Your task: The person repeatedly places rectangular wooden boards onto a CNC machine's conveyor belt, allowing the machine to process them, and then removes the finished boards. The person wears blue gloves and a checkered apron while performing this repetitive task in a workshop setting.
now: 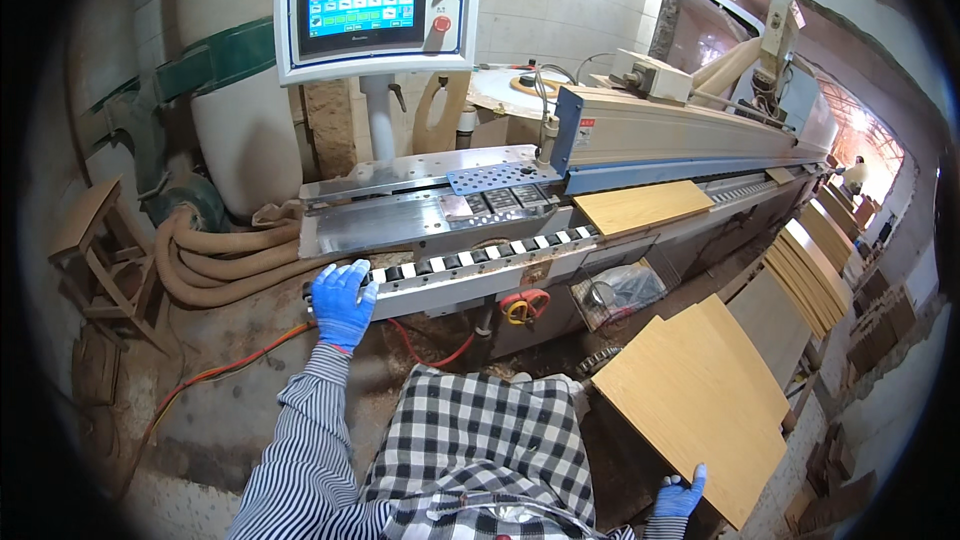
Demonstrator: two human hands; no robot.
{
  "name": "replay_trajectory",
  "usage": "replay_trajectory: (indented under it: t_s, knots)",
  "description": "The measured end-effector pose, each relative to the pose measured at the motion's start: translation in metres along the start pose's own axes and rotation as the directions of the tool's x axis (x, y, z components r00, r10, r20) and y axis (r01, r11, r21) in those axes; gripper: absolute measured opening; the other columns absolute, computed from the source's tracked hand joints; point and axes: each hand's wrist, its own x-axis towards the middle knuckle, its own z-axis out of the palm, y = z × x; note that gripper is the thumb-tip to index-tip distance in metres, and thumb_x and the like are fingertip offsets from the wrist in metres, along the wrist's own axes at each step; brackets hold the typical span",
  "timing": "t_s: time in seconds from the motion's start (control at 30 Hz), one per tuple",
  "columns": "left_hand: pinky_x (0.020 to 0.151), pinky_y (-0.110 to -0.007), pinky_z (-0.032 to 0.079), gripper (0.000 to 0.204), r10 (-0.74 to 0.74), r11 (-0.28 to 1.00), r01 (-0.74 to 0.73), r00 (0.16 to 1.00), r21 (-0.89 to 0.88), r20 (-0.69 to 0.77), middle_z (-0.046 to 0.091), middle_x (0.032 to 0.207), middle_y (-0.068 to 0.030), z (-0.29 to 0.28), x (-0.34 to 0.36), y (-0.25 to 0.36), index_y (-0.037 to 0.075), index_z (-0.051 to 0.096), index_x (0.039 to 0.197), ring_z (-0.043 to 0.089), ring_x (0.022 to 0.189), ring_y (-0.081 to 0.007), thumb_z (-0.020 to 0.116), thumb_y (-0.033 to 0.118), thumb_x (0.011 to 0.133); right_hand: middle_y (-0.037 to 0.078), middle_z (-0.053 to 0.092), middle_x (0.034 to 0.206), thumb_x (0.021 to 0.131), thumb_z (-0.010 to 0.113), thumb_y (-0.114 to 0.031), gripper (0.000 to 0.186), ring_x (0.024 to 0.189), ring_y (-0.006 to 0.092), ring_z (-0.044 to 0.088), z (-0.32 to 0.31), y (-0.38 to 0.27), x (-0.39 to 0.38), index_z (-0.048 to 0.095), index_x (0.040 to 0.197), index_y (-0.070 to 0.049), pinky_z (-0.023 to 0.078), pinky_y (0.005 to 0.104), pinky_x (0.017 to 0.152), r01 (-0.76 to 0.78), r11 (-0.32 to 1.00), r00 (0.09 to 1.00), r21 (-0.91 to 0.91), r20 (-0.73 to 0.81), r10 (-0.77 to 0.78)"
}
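Note:
My left hand [342, 302], in a blue-and-white glove, rests on the near left end of a roller rail [480, 258] with black and white rollers. Its fingers are stretched and slightly apart. At lower right, my right hand [680, 496], gloved alike, grips the near edge of a light wood-coloured panel [700, 405]; some fingers are hidden. That panel seems to lie on others. Farther along the rail, another wood-coloured panel [645, 206] lies flat against the long beige and blue machine [690, 135].
A control screen [362, 4] with green and red buttons stands on a post behind the metal bed [380, 225]. Thick hoses [225, 252] and a wooden stool [100, 250] are at left. A red handwheel [525, 307] sits below the rail. Stacked panels [805, 275] line the right.

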Motion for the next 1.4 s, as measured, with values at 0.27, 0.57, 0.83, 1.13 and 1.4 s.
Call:
replay_trajectory:
  t_s: [0.27, 0.57, 0.83, 1.13, 1.4]
  knots:
    - [0.112, -0.048, 0.027, 0.056, 0.028, 0.996, -0.014, 0.989, -0.093, 0.142, 0.057, 0.128, -0.0125, -0.028, -0.006, 0.025, 0.008, 0.058, 0.125, 0.047, 0.125, -0.0301, 0.066, 0.043, 0.083, 0.001, 0.068, 0.084, 0.091, 0.062, -0.025, 0.016, 0.055, 0.0115, 0.056, 0.009, 0.010, -0.009, 0.060, 0.103, -0.015, 0.047, 0.0300, 0.054, -0.009, 0.990, 0.950, -0.141, 0.309, 0.053]
    - [0.114, -0.051, 0.022, 0.078, 0.310, 0.943, -0.226, 0.865, -0.244, 0.394, 0.047, 0.135, -0.0172, -0.101, -0.036, 0.100, 0.010, 0.054, 0.128, 0.034, 0.134, -0.0361, 0.060, 0.069, 0.077, 0.006, 0.064, 0.082, 0.094, 0.055, -0.018, 0.019, 0.068, 0.0135, 0.060, 0.204, 0.097, -0.099, 0.058, 0.104, -0.002, 0.054, 0.0289, 0.063, -0.239, 0.880, 0.612, -0.412, 0.640, 0.465]
    - [0.107, -0.052, 0.033, 0.064, -0.009, 1.000, 0.013, 0.980, -0.020, 0.199, 0.056, 0.126, -0.0191, -0.122, -0.071, 0.023, 0.003, 0.059, 0.116, 0.046, 0.124, -0.0393, 0.072, 0.050, 0.076, 0.007, 0.063, 0.086, 0.091, 0.064, -0.015, 0.021, 0.062, 0.0161, 0.061, 0.312, 0.191, -0.145, 0.056, 0.108, -0.006, 0.058, 0.0350, 0.067, -0.388, 0.687, 0.300, -0.615, 0.620, 0.725]
    - [0.109, -0.048, 0.032, 0.063, -0.189, 0.982, 0.189, 0.970, 0.013, 0.154, 0.056, 0.125, -0.0210, -0.084, -0.038, -0.027, 0.000, 0.059, 0.116, 0.045, 0.126, -0.0387, 0.077, 0.043, 0.073, 0.017, 0.058, 0.124, 0.094, 0.058, -0.021, 0.053, 0.103, 0.0255, 0.062, 0.295, 0.196, -0.116, 0.039, 0.140, 0.000, 0.050, 0.0389, 0.092, -0.411, 0.747, 0.151, -0.523, 0.769, 0.621]
    - [0.109, -0.045, 0.034, 0.063, -0.311, 0.949, 0.312, 0.920, 0.038, 0.238, 0.052, 0.134, -0.0201, -0.055, -0.009, -0.040, 0.001, 0.059, 0.121, 0.040, 0.132, -0.0360, 0.077, 0.041, 0.075, 0.009, 0.070, 0.102, 0.096, 0.055, -0.017, 0.032, 0.091, 0.0122, 0.064, 0.160, 0.154, -0.081, 0.060, 0.122, 0.001, 0.052, 0.0281, 0.083, 0.574, 0.490, 0.492, -0.656, 0.755, 0.434]
